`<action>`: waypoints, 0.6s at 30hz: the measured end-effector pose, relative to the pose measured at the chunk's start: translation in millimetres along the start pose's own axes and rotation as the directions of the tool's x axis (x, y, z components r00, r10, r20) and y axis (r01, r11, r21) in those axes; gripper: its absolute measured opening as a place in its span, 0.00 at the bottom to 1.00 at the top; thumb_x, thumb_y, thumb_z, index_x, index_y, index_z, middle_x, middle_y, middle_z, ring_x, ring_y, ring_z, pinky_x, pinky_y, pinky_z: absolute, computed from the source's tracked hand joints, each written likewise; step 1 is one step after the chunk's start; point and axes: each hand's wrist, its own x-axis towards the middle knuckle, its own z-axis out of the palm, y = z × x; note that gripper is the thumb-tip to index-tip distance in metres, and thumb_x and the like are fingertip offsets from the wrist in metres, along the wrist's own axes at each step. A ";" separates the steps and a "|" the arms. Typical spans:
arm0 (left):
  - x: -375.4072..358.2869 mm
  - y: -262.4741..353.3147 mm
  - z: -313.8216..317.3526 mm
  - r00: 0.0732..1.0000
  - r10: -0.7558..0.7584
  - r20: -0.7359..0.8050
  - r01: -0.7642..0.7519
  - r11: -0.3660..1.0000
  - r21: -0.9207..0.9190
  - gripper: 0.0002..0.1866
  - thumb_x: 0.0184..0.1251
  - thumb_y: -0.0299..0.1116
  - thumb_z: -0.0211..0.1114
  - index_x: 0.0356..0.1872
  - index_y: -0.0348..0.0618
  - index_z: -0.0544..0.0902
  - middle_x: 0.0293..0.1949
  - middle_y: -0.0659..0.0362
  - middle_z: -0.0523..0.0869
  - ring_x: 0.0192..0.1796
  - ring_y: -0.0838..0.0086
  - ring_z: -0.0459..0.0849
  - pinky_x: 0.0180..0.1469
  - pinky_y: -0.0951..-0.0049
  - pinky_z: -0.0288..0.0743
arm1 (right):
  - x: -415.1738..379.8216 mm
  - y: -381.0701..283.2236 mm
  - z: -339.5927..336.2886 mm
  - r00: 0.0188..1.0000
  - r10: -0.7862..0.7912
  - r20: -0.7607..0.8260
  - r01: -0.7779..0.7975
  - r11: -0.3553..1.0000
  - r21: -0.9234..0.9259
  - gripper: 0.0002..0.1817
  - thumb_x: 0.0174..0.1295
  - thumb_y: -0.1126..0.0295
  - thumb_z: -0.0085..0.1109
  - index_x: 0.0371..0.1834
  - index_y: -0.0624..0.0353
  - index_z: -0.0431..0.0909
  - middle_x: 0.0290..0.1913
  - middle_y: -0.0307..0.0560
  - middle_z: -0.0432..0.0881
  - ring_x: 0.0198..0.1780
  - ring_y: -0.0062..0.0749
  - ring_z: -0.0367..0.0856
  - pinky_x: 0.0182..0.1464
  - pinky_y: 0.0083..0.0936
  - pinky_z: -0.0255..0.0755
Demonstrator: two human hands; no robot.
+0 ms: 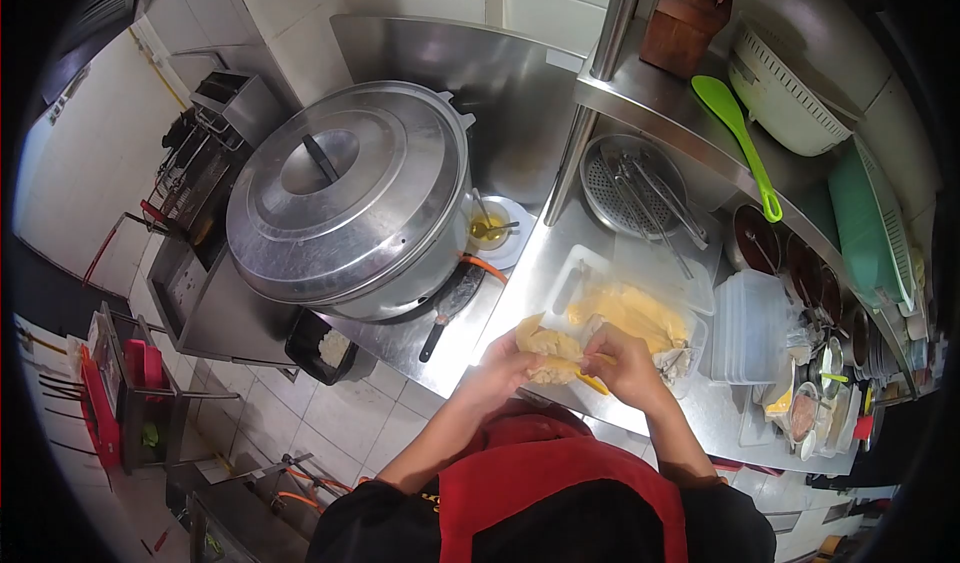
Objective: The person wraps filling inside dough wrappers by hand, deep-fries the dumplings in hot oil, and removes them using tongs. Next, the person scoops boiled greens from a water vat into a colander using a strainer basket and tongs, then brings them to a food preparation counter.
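Observation:
Both hands are in front of my red apron, over the counter's near edge. My left hand (507, 371) is closed around one side of a pale yellow folded piece (548, 345), which looks soft and has a lumpy, whitish middle. My right hand (625, 365) pinches the other side of it, fingers together. Just beyond lies a white cutting board (572, 271) with flat yellow sheets (630, 308) spread over it. Some whitish crumbly pieces (672, 365) lie beside my right hand, at the board's near right corner.
A large lidded pot (350, 193) stands at left, with a black-handled knife (440, 325) near it. A small bowl of yellow liquid (488, 229) rests behind. Clear plastic containers (745, 328) are stacked at right. Tongs lie in a perforated pan (625, 178); a green spatula (735, 128) lies on the shelf.

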 end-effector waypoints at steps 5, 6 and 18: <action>2.7 -9.0 -6.9 1.000 -0.005 -0.029 0.007 0.999 0.044 0.20 0.53 0.17 0.50 0.50 0.32 0.68 0.44 0.51 0.76 0.47 0.66 0.78 0.49 0.68 0.73 | -5.4 9.9 6.7 0.989 -0.118 -0.093 0.088 0.956 -0.279 0.06 0.51 0.73 0.58 0.29 0.62 0.72 0.26 0.47 0.78 0.31 0.37 0.77 0.36 0.26 0.70; 3.0 -10.3 -8.2 0.999 -0.001 -0.035 0.003 0.998 0.067 0.19 0.53 0.17 0.50 0.49 0.31 0.69 0.43 0.51 0.77 0.45 0.67 0.78 0.47 0.69 0.73 | -5.8 13.0 8.8 0.987 -0.124 -0.105 0.083 0.942 -0.326 0.07 0.50 0.72 0.59 0.29 0.61 0.73 0.27 0.47 0.78 0.32 0.39 0.77 0.38 0.27 0.70; 10.1 -16.4 -5.3 0.972 0.210 -0.104 -0.106 0.791 0.603 0.17 0.56 0.21 0.55 0.49 0.35 0.71 0.42 0.59 0.78 0.42 0.78 0.77 0.44 0.77 0.71 | 7.5 18.9 28.1 0.926 -0.312 -0.214 0.181 0.862 -0.474 0.17 0.45 0.65 0.62 0.37 0.62 0.74 0.41 0.52 0.75 0.43 0.47 0.70 0.46 0.36 0.64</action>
